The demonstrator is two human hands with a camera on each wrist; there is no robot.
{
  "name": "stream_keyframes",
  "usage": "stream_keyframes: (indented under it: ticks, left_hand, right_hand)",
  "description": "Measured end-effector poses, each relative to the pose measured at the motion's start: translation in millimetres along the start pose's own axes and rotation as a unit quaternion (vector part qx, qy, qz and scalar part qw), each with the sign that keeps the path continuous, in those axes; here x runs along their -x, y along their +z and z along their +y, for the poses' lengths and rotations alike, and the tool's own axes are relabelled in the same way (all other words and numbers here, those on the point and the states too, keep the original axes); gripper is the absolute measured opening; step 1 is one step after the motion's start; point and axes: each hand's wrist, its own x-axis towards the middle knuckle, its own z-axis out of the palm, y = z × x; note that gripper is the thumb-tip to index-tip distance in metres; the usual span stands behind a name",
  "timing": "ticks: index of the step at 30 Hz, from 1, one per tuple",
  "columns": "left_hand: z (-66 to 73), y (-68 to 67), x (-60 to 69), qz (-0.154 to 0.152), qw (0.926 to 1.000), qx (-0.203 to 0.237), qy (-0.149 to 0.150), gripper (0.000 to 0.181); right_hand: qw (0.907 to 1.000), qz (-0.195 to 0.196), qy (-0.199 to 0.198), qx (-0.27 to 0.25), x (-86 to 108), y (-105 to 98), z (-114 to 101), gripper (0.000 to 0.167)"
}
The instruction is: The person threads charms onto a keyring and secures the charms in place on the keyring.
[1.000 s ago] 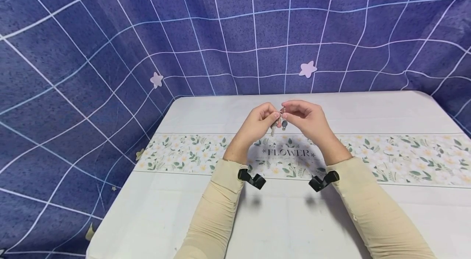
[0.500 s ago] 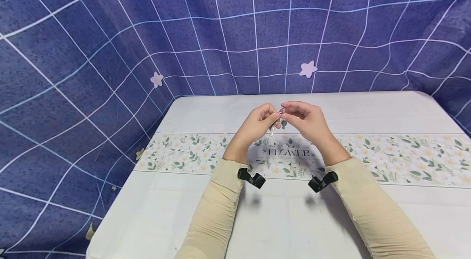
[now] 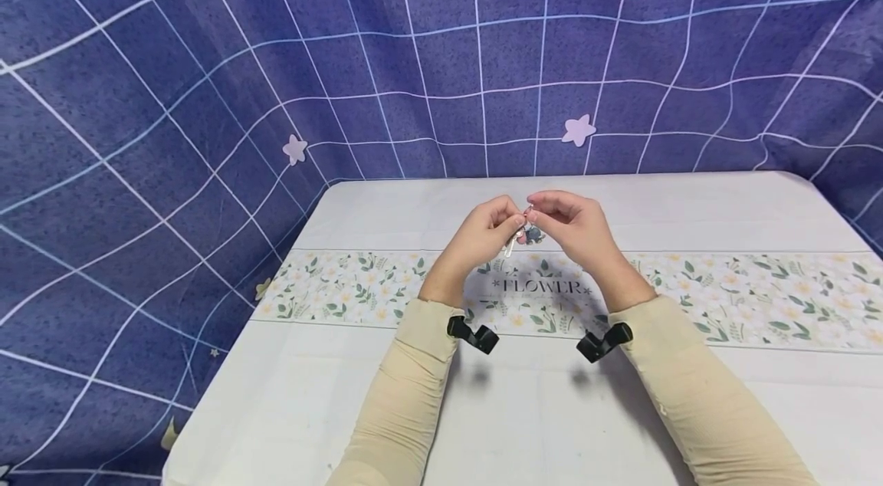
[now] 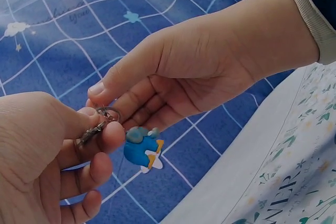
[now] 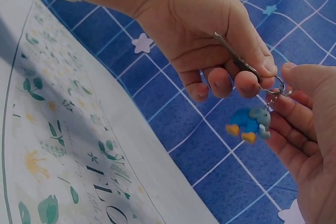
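My left hand point(image 3: 487, 228) pinches a key point(image 5: 229, 50) and the near side of a metal key ring point(image 5: 279, 83) between thumb and forefinger. Opposite it, my right hand point(image 3: 574, 224) has the ring's other side between its thumb and fingertips. From a short chain at the ring hangs a keychain charm, a blue elephant-like figure point(image 5: 245, 123) with a grey head and yellow feet. The same charm point(image 4: 140, 148) dangles below the fingers in the left wrist view. Fingertips partly cover the ring, so its split cannot be made out. Both hands are raised over the table.
Underneath is a white table cover point(image 3: 386, 379) with a flowered band point(image 3: 372, 287) lettered FLOWER. A blue gridded curtain point(image 3: 441, 57) with star shapes hangs behind the table and along its left side. Black camera mounts point(image 3: 473, 334) sit on both wrists.
The charm has turned and swung a little below the ring, and the key tips slightly lower. Both hands keep almost the same place, with only small finger movements at the ring.
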Motion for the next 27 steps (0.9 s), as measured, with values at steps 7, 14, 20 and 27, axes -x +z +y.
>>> stream_keyframes:
  ticks: [7, 14, 20, 27]
  left_hand:
    - [0.7, -0.4, -0.4, 0.008, 1.0, 0.003, -0.001, 0.016]
    - [2.6, -2.8, -0.1, 0.029, 0.9995, 0.004, 0.008, 0.016]
    - [1.6, -3.0, 1.9, 0.034, 0.9993, 0.014, 0.007, 0.015]
    - [1.5, -3.3, 1.5, 0.06, 0.9978, 0.025, 0.013, 0.016]
  right_hand:
    - [0.9997, 0.002, -0.001, -0.023, -1.1, -1.5, 1.5, 0.024]
    - [0.9988, -0.023, 0.019, -0.04, -0.9, -2.3, 3.1, 0.025]
    - [0.9965, -0.039, 0.049, -0.055, 1.9, -0.8, 5.7, 0.025]
    - [0.9936, -0.044, 0.069, -0.079, 1.8, 1.4, 6.9, 0.024]
